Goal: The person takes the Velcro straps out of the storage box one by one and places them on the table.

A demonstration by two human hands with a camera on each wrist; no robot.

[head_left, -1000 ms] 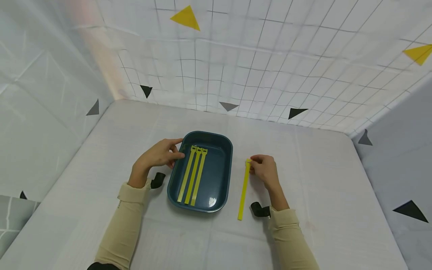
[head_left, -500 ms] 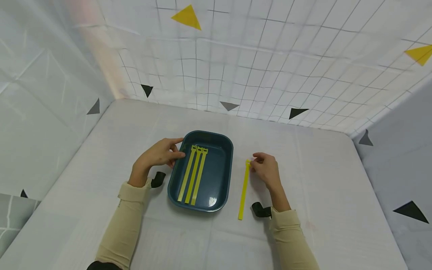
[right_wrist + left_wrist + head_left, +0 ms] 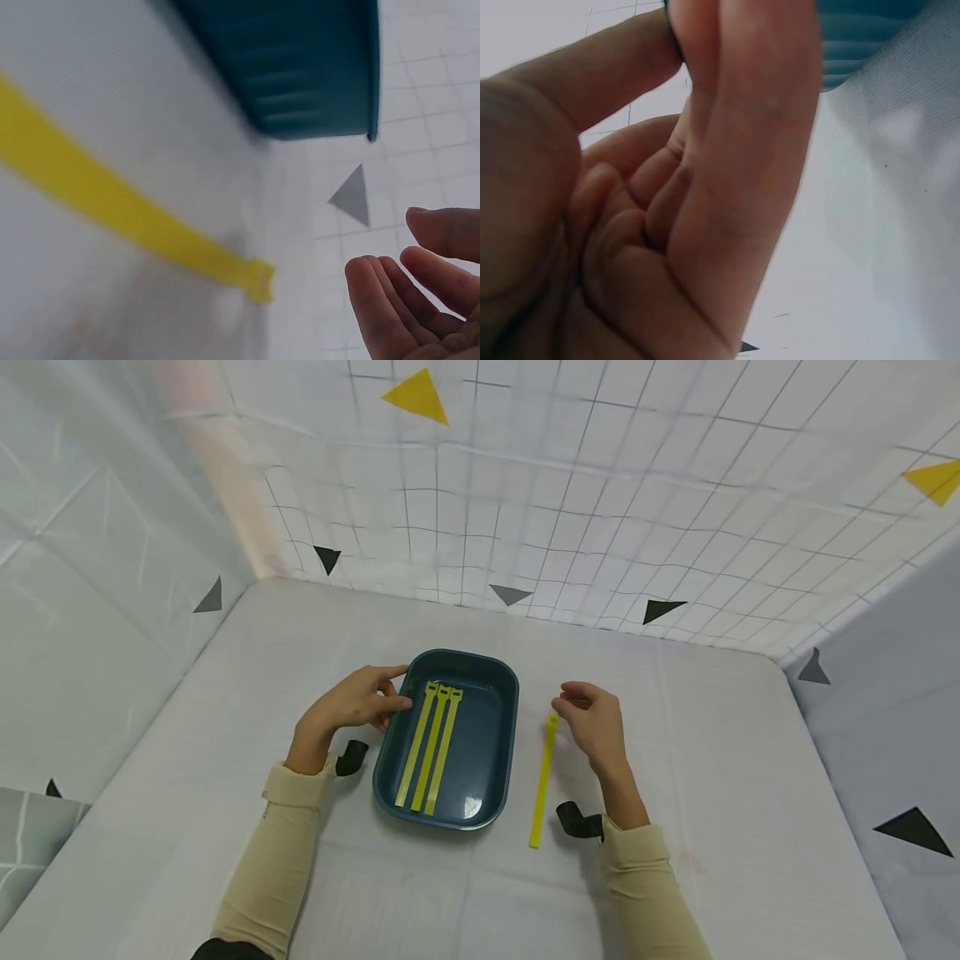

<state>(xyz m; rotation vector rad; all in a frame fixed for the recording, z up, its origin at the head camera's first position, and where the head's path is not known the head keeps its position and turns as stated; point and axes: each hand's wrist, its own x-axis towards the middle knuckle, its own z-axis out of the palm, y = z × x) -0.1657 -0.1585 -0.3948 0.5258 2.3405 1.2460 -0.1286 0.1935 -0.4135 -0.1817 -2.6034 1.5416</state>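
Strap point(image 3: 542, 781) number four lying flat on the desk point(image 3: 712, 760), just right of the teal tray point(image 3: 501, 752) holding three strap mates point(image 3: 429, 748). Right hand point(image 3: 592, 722) hovering just beside its buckle end, fingers loosely curled, grip empty. Left hand point(image 3: 352, 702) pinching the tray's left rim. Likely next: pinching the buckle end cleanly.

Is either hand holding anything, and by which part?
The left hand grips the tray by its left rim; the right hand holds nothing.
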